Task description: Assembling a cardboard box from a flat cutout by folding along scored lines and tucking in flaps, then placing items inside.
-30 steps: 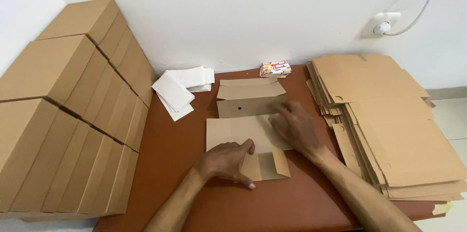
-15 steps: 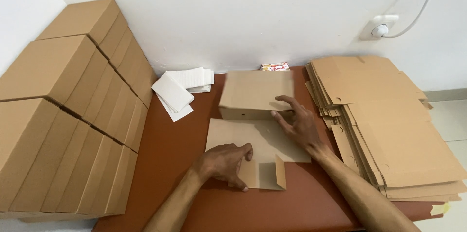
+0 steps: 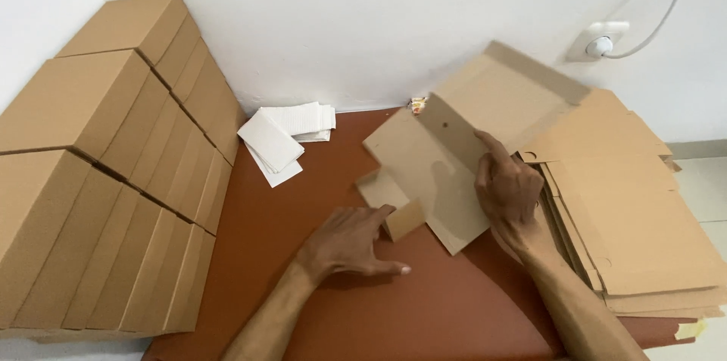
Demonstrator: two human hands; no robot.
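Observation:
A flat die-cut cardboard box blank [image 3: 443,156] is lifted and tilted above the red-brown table [image 3: 265,232]. My right hand [image 3: 507,194] grips its right edge, thumb on top. My left hand [image 3: 352,243] rests on the table with fingers spread, its fingertips touching a small side flap of the blank near its lower left corner. The upper panel of the blank is folded up toward the wall.
Stacks of assembled cardboard boxes [image 3: 98,164] fill the left side. A pile of flat blanks [image 3: 636,209] lies at the right. White paper sheets [image 3: 284,137] sit near the wall. A small colourful packet [image 3: 417,105] peeks out behind the blank. A wall socket [image 3: 602,43] with cable is upper right.
The blank has been raised off the table and turned toward the right by my right hand. My left hand has slid off the blank onto the table.

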